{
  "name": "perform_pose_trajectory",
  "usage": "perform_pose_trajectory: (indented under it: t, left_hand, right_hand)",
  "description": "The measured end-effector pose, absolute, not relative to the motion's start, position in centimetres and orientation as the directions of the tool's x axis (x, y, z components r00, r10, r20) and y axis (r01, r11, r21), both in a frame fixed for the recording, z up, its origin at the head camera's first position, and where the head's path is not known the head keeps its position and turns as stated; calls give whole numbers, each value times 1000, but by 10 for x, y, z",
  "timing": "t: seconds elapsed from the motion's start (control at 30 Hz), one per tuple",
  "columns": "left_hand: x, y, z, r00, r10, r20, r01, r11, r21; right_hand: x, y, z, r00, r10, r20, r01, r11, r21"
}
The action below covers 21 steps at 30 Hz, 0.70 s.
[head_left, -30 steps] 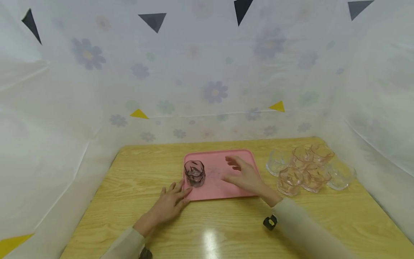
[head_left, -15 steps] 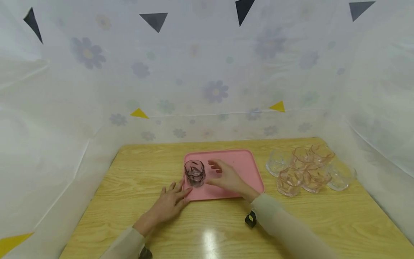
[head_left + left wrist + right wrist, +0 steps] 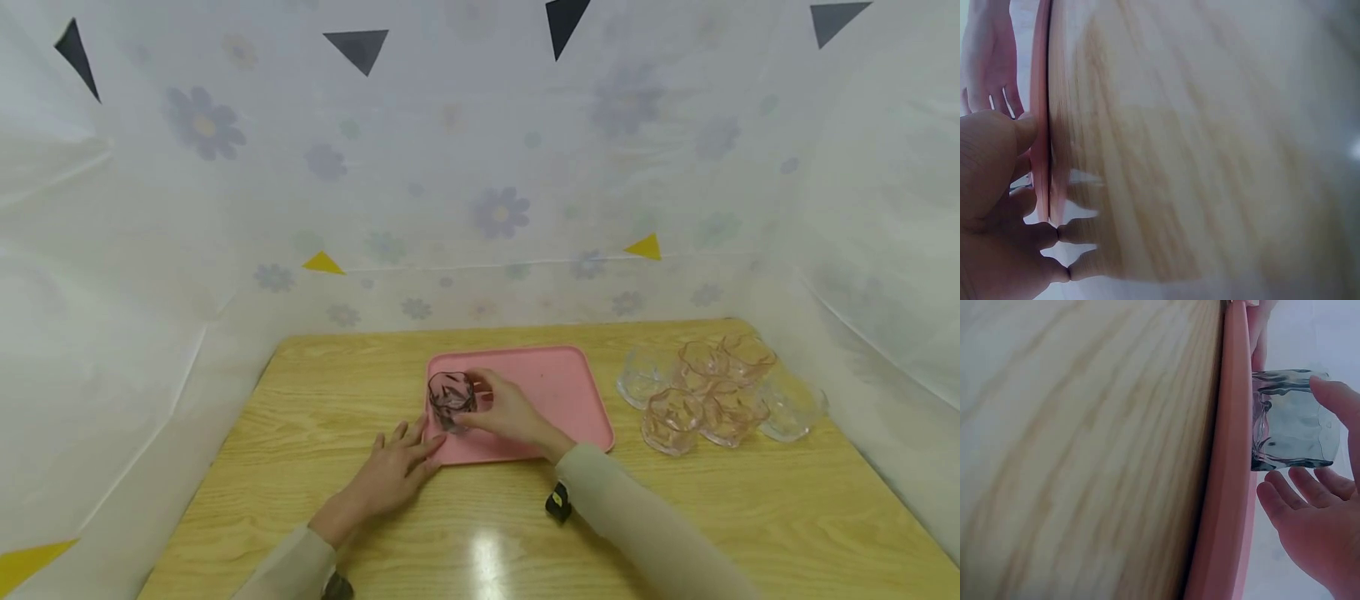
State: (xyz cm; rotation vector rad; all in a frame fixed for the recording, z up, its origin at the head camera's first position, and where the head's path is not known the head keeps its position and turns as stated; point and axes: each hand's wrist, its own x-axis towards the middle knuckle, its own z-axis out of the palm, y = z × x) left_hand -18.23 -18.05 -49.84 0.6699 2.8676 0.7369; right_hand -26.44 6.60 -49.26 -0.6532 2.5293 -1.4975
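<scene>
A smoky grey wavy-rimmed glass (image 3: 447,402) stands upright at the left end of a pink tray (image 3: 564,396). Around its right side is my right hand (image 3: 512,414), thumb at the front and fingers behind. In the right wrist view, the thumb overlaps the glass (image 3: 1294,425) and the fairly straight fingers lie along its other side; a firm grip does not show. My left hand (image 3: 390,473) rests with spread fingers on the wooden table and the tray's front left corner. The left wrist view shows its fingers against the tray edge (image 3: 1040,94).
Several clear and pinkish wavy glasses (image 3: 705,398) stand close together on the wooden table (image 3: 480,517), to the right of the tray. White patterned sheeting (image 3: 495,167) encloses the back and both sides.
My right hand has moved left across the tray, from its middle to the grey glass, and now surrounds the glass's right side. The left hand and the glasses stay in place.
</scene>
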Motion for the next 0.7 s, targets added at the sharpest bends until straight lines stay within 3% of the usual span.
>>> perform_pose_trajectory:
  t: [0.7]
  left_hand:
    - [-181, -180, -498, -897, 441, 21, 397, 784, 477]
  right_hand:
    - [-266, 52, -491, -922, -370, 112, -264, 389, -883]
